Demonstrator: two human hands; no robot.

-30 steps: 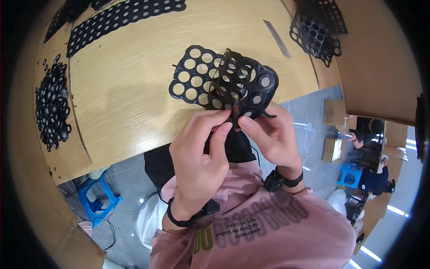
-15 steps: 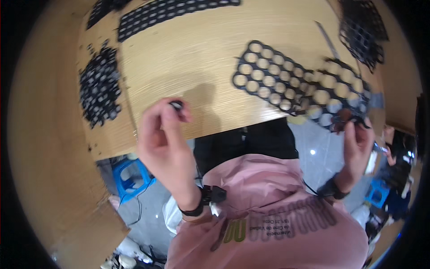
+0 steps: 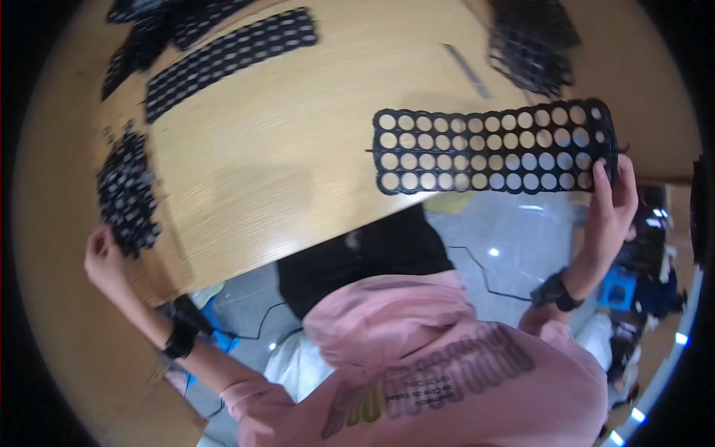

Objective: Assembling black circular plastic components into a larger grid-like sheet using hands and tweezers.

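— Black pile of small holed pieces at the bench's left edge: is the left hand on it?

— Beside it, touching its lower end; I cannot tell whether its grip is closed.

— And on the right?

— The right hand is clamped on the long black holed panel, held flat above the bench's near edge.

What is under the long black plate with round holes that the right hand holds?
Under the black plate, the wooden table shows through its left holes and grey floor through its right holes. The right hand grips its right end; the plate's black webbing covers whatever lies directly beneath it.
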